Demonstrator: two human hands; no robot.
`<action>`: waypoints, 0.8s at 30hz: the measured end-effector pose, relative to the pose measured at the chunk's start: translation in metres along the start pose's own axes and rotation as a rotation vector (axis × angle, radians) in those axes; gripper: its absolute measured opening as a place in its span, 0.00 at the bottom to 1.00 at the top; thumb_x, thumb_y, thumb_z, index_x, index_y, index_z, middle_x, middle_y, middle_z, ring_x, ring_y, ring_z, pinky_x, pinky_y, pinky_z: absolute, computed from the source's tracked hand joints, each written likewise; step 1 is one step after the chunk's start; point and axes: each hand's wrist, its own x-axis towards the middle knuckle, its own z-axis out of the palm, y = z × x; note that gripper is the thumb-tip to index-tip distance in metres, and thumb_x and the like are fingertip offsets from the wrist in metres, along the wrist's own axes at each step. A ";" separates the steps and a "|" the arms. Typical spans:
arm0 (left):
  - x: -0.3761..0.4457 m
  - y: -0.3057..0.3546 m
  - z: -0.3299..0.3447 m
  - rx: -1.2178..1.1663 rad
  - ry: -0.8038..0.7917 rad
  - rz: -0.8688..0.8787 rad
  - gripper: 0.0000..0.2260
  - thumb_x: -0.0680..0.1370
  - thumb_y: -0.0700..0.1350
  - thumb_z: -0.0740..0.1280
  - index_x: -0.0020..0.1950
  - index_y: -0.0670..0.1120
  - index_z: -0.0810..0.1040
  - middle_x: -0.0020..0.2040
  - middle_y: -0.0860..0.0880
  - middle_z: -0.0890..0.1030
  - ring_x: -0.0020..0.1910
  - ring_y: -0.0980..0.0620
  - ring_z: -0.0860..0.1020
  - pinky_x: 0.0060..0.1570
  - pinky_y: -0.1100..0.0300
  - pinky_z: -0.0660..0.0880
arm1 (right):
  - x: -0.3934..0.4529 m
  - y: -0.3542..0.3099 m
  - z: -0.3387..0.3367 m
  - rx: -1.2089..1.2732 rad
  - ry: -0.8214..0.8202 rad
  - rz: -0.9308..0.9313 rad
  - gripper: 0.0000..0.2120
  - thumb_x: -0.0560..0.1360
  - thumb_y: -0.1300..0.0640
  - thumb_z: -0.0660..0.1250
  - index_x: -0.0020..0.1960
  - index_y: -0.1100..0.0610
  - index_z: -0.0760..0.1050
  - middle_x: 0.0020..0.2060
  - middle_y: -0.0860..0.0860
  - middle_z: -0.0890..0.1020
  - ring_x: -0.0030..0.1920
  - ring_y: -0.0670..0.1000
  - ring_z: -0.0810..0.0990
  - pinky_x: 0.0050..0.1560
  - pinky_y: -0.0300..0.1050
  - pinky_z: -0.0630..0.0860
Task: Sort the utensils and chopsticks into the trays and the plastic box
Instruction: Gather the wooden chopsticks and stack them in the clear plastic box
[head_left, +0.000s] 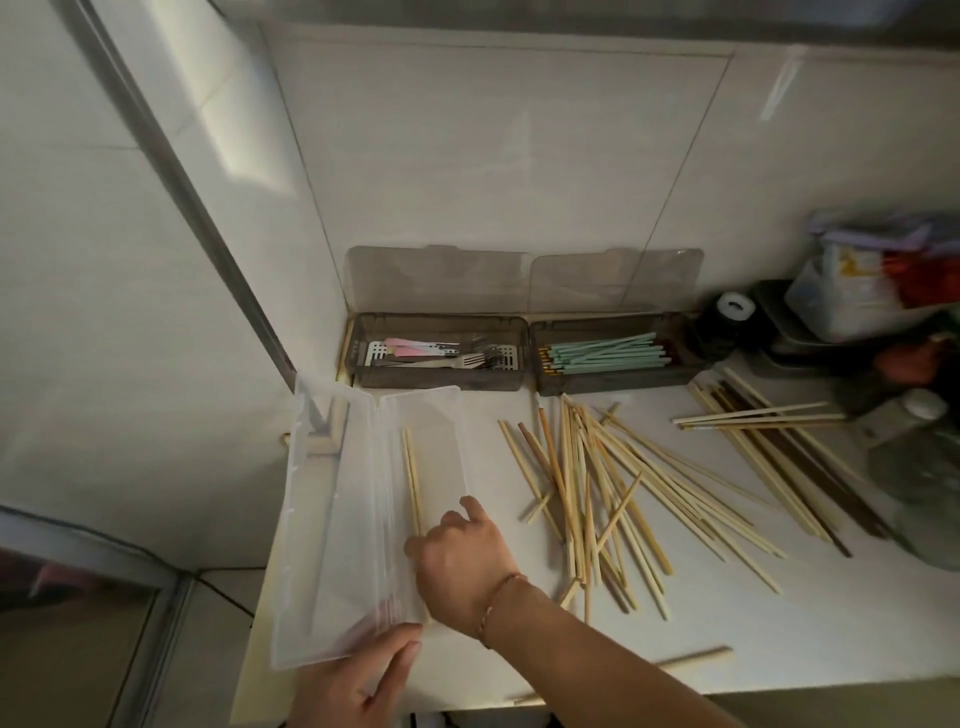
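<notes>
Here, a clear, thin-walled plastic box (363, 519), its lid open, is seen at nine o'clock on the pale counter (727, 623). Its near end is gripped by the left hand (358, 680), thumb on top. Two slim bamboo sticks (412, 478) lie inside. Their near tips are met by the right hand (467, 566), but whether they are pinched cannot be told. A bamboo pile (597, 493) is strewn at centre. At twelve, a smoked tray (374, 382) holds steel forks (467, 359) and a second tray (571, 387) holds mint chopsticks (608, 353). Print on a bag (852, 291) at two is blurred.

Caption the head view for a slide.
Right hand over two chopsticks in the clear plastic box; left hand grips its near edge; loose chopsticks alongside.
</notes>
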 end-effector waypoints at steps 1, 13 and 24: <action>-0.002 0.001 0.001 -0.012 0.005 -0.041 0.12 0.77 0.61 0.62 0.46 0.56 0.81 0.50 0.58 0.82 0.51 0.58 0.78 0.56 0.62 0.72 | -0.006 0.007 0.000 0.101 0.101 -0.032 0.08 0.71 0.57 0.62 0.48 0.55 0.77 0.40 0.55 0.82 0.48 0.58 0.77 0.65 0.56 0.65; -0.007 0.020 0.030 -0.112 0.095 -0.435 0.19 0.74 0.67 0.59 0.42 0.54 0.79 0.48 0.57 0.83 0.45 0.63 0.78 0.44 0.68 0.74 | -0.144 0.231 0.006 0.275 0.414 0.703 0.09 0.74 0.58 0.68 0.52 0.50 0.80 0.49 0.48 0.82 0.51 0.50 0.79 0.48 0.48 0.79; 0.008 0.036 0.067 -0.140 0.383 -0.639 0.14 0.64 0.51 0.58 0.42 0.50 0.80 0.49 0.50 0.81 0.49 0.68 0.75 0.39 0.74 0.68 | -0.129 0.375 0.016 0.226 0.137 0.848 0.17 0.78 0.62 0.59 0.64 0.55 0.75 0.61 0.58 0.76 0.59 0.61 0.75 0.61 0.55 0.74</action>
